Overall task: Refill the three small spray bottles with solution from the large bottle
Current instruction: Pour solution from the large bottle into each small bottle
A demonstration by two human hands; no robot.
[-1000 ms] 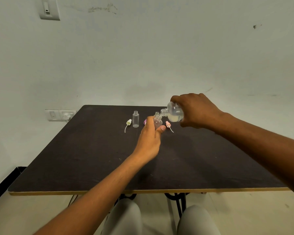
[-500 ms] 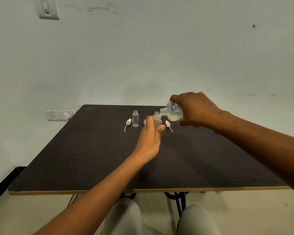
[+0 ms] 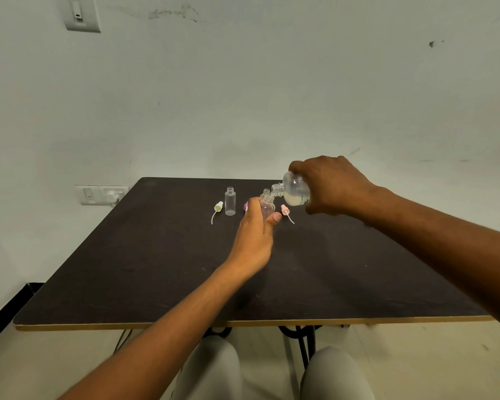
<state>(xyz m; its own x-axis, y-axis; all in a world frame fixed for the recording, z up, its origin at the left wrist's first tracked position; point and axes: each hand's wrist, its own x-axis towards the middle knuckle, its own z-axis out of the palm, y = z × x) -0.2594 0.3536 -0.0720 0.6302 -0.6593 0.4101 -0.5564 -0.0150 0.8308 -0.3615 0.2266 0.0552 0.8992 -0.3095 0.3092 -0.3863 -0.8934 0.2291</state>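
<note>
My right hand (image 3: pixel 331 186) grips the large clear bottle (image 3: pixel 293 192), tipped on its side with its open neck pointing left; pale yellowish liquid lies in its lower side. My left hand (image 3: pixel 254 238) holds a small clear spray bottle (image 3: pixel 266 207), whose open mouth sits right at the large bottle's neck. Another small bottle (image 3: pixel 230 201) stands uncapped and apart to the left. Behind the held one, a third bottle is only partly visible. A yellow spray cap (image 3: pixel 218 207), a pink spray cap (image 3: pixel 285 210) and a purple cap (image 3: pixel 246 206) lie on the dark table (image 3: pixel 156 269).
The table's far edge meets a pale wall with a socket plate (image 3: pixel 101 194) at the left. My knees and the black table legs (image 3: pixel 303 342) show under the front edge.
Both hands keep almost the same pose. The large bottle stays tilted against the small bottle's mouth; the liquid level change is too small to tell.
</note>
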